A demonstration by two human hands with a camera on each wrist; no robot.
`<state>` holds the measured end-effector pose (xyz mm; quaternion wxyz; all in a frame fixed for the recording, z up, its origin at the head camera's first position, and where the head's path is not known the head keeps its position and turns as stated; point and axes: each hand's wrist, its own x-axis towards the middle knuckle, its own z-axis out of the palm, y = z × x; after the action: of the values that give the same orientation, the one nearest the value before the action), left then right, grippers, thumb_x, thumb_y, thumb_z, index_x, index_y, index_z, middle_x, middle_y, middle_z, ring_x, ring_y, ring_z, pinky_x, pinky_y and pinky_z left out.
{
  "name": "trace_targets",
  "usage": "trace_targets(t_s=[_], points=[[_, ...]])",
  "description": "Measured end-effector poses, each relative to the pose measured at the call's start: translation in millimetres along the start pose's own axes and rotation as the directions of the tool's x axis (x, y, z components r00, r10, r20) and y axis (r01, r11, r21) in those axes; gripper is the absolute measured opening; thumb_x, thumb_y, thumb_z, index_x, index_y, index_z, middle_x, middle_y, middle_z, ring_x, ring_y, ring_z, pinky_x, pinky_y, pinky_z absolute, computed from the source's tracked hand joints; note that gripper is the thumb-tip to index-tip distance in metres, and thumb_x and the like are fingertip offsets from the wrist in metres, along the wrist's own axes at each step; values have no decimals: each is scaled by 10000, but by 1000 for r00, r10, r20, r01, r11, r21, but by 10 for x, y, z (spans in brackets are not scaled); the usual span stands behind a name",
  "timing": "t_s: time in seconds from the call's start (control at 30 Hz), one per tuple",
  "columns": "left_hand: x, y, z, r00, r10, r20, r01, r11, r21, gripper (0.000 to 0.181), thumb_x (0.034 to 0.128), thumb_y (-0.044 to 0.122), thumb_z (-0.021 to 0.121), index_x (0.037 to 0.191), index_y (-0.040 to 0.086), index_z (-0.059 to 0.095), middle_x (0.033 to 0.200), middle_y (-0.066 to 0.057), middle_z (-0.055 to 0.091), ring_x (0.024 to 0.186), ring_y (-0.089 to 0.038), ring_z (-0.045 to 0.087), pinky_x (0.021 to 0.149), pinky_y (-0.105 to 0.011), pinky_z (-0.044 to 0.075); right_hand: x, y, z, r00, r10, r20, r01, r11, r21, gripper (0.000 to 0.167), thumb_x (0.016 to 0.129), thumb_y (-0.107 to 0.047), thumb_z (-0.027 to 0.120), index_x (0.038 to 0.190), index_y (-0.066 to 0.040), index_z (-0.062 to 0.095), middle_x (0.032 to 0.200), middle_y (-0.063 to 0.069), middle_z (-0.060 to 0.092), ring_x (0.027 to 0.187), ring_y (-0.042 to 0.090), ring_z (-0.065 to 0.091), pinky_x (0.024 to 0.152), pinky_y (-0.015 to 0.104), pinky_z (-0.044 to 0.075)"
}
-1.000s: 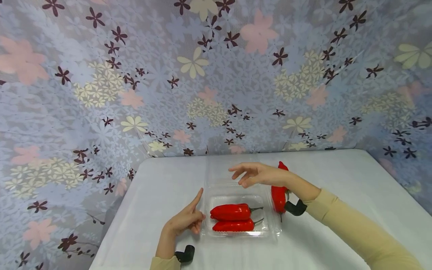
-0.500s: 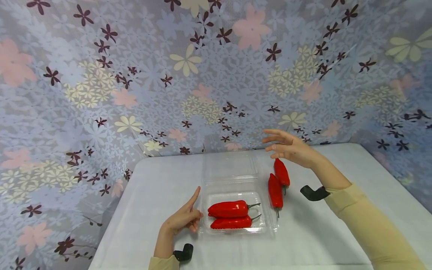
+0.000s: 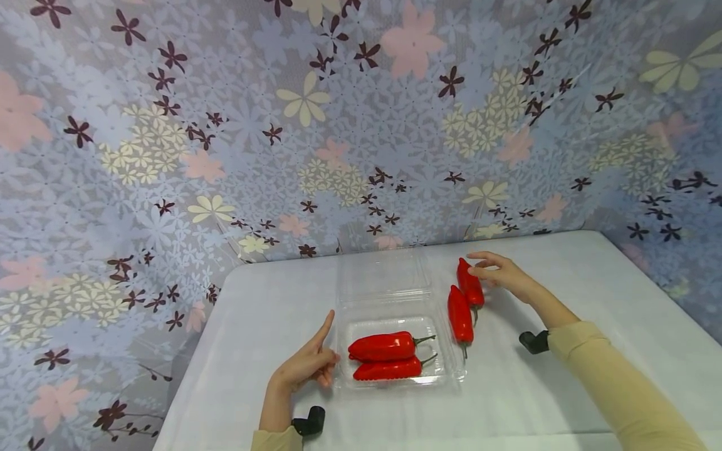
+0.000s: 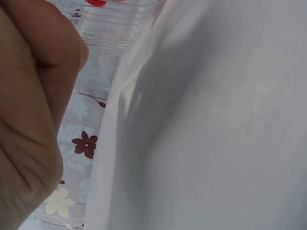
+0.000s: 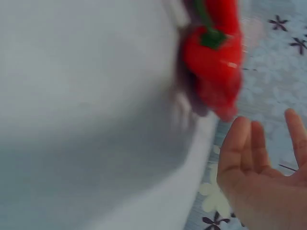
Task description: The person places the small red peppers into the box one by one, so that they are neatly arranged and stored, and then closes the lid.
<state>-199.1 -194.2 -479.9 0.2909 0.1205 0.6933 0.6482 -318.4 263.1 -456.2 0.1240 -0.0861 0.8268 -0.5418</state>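
A clear plastic clamshell container (image 3: 395,388) lies with its lid (image 3: 383,275) folded back. Inside its base two red peppers, an upper one (image 3: 381,346) and a lower one (image 3: 389,369), lie side by side with green stems to the right. My left hand (image 3: 304,366) pinches the container's left rim, its index finger straight; the exact grip is partly hidden. To the right of the container lie two more red peppers, a front one (image 3: 460,316) and a rear one (image 3: 471,285). My right hand (image 3: 502,275) reaches beside the rear pepper, fingers parted around nothing (image 5: 264,167).
Everything lies on a white-covered table (image 3: 271,294). A flowered cloth wall (image 3: 316,156) rises behind the table's far edge. A black wrist camera (image 3: 533,342) hangs below the right wrist, another black camera (image 3: 310,423) by the left.
My right hand has moved from above the container's lid, up and to the right, then down toward the rear pepper. The left hand stays at the rim.
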Motion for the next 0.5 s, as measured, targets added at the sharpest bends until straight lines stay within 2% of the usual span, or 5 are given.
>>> trace_targets(t_s=[0.17,0.3,0.43,0.5], points=[[3,21,-5,1000,1,-3,-1,1000,2,844,899,9,443,1518,313,-43,598,-28,475,433,-92,524,474,-227,520,15,82,87,1000,10,27,-6,988,-154,617,889,-348,631,1384,-32,443,1356,297,355,1210,448,336,855,488,489],[-3,22,-6,1000,1,-2,-1,1000,-6,849,895,-2,438,1517,319,-43,598,-29,475,434,-92,525,472,-232,523,36,134,128,999,8,35,1,970,-243,601,878,-352,644,1363,-38,481,1321,287,401,1150,419,381,805,421,486],[-4,15,-3,1000,-11,-6,11,1000,-11,858,888,2,450,1516,326,-36,597,-24,472,432,-91,520,468,-233,522,53,200,159,1000,4,20,1,962,-273,577,879,-326,648,1345,-22,493,1269,292,427,1065,379,408,737,355,443],[-1,17,-3,1000,-16,-9,16,1000,-12,867,882,5,459,1516,329,-34,595,-23,474,431,-90,517,463,-233,521,56,222,176,1000,-11,2,11,960,-280,560,880,-321,647,1332,-25,502,1288,303,420,1085,406,410,774,408,457]])
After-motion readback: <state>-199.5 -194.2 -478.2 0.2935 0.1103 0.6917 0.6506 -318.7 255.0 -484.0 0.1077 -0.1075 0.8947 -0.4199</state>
